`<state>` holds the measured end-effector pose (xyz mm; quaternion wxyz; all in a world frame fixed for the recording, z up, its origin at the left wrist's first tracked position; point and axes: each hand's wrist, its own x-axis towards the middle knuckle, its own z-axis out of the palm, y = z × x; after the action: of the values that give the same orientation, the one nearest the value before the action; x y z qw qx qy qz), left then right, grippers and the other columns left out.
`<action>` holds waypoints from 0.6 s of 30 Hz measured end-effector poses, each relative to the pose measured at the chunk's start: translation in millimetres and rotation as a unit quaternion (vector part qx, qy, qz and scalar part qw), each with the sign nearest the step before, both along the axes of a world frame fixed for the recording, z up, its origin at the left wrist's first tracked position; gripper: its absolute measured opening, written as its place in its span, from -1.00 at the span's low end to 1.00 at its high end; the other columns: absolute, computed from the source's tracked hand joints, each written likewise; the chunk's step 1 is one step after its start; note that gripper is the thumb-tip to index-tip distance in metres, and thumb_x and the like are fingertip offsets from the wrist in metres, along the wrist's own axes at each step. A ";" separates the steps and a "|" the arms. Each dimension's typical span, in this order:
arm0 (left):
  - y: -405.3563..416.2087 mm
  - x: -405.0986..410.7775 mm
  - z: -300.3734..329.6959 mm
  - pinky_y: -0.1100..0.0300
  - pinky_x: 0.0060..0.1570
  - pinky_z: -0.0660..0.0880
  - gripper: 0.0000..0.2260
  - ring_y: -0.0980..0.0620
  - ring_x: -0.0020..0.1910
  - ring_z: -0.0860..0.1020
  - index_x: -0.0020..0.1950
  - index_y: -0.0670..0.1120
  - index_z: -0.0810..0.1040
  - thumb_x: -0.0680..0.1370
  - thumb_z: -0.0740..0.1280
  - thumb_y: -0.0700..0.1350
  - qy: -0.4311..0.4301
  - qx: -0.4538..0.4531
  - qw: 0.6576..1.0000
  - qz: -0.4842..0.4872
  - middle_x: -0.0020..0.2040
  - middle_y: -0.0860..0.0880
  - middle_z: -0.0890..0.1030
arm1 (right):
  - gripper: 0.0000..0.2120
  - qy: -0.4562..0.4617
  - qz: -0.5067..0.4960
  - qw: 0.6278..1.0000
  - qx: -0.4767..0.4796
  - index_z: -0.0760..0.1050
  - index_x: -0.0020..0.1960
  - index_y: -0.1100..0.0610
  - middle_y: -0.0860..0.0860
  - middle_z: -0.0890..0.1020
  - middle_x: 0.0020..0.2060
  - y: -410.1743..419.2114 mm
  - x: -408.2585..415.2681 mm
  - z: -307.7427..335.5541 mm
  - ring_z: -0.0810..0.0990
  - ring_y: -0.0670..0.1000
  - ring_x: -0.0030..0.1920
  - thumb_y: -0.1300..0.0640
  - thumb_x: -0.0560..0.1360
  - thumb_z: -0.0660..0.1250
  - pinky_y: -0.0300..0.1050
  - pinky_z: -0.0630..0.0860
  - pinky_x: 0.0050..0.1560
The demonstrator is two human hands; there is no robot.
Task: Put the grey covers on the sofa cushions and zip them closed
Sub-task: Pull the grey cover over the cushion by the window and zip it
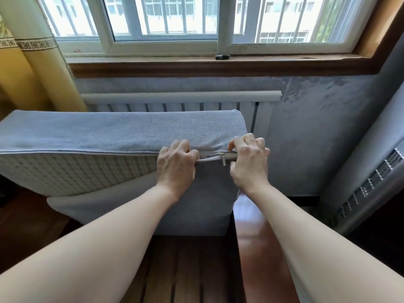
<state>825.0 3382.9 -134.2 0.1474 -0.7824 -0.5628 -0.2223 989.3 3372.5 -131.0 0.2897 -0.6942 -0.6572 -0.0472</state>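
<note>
Two hands at the zip line. Your left hand (176,164) curls over the seam and grips the grey cover (122,132) just left of the zip pull (223,159). Your right hand (249,159) pinches the cover's right end by the slider; what its fingertips hold is hard to see. Left of your hands the seam gapes, showing the cushion (72,171) inside. It stands on edge on the wooden floor (188,270), before the radiator (181,99).
</note>
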 end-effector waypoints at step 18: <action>6.6 -124.0 8.2 0.10 -0.33 0.35 -0.92 -0.19 -0.32 0.56 -0.28 -0.17 0.52 0.34 0.33 -0.34 0.068 -0.012 0.996 0.064 -0.31 -0.13 0.58 | -0.84 0.019 -0.096 0.992 0.081 0.56 -0.19 0.19 0.15 0.49 -0.14 4.6 -28.4 -8.7 0.42 0.19 -0.04 0.41 0.36 0.32 -0.07 0.24 -0.05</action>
<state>701.1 3389.5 -126.0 0.1896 -0.7598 -0.6030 -0.1520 960.9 3377.1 -139.7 0.3516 -0.7291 -0.5760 -0.1141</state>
